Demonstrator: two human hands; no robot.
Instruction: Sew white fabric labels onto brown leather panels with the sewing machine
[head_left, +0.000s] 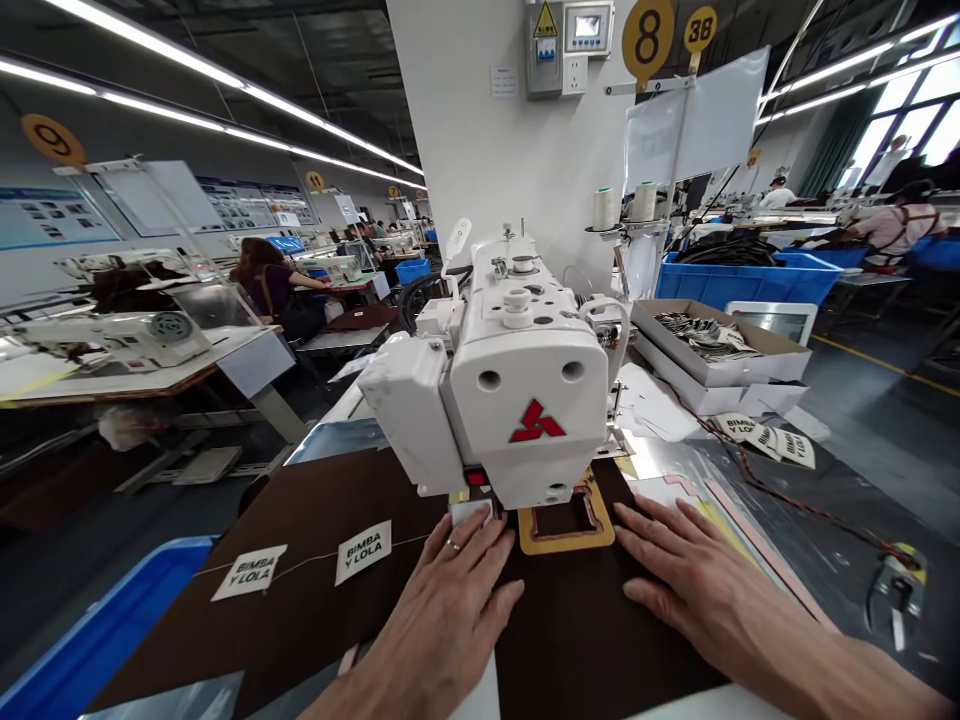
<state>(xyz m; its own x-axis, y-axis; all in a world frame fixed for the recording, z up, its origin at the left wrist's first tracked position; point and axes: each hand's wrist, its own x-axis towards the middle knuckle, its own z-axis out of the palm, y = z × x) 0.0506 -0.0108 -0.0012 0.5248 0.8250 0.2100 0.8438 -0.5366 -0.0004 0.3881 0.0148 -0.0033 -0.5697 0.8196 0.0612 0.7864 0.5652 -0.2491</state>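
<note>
A white sewing machine (529,400) stands in front of me over dark brown fabric (577,620). My left hand (454,600) lies on the fabric, fingers stretched out, its fingertips at a white label (471,512) partly hidden beside the machine head. Flat on the fabric to the right rests my right hand (686,565), its fingers spread near a tan rectangular frame (566,541) under the machine head. Left of my left hand, two white printed labels (364,551) lie on the brown fabric, joined by a thread. The needle area is hidden behind the machine head.
At the right stand open cardboard boxes (694,372) of labels, several loose labels (784,445), a twisted cord (795,500) and thread snips (896,590). A blue bin (112,625) sits at lower left. Other people work at machines in the background.
</note>
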